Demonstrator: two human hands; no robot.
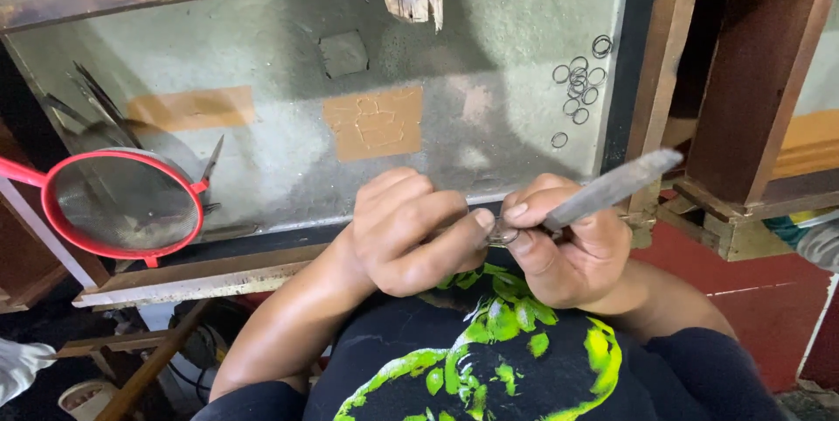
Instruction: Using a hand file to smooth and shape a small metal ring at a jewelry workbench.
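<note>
the left hand (411, 229) is curled tight, thumb and forefinger pinching a small metal ring (502, 234) just above the person's chest, near the front edge of the worktop (288, 63). the right hand (568, 251) is closed around a flat grey tool (612, 187), probably a file or burnisher, whose tip meets the ring where the two thumbs come together. the tool's far end angles up and to the right.

to work the ring well, it seems best to keep the two hands braced against each other as they are, so the ring cannot twist in the pinch. short, light strokes along the rim look safer than long ones, since the fingertips sit right beside the tool's tip. turning the ring a little between strokes should keep the edge even.

a scatter of loose rings (578, 85) lies far right on the worktop, well apart from the hands. a red-rimmed sieve (122, 204) rests at the left.
</note>
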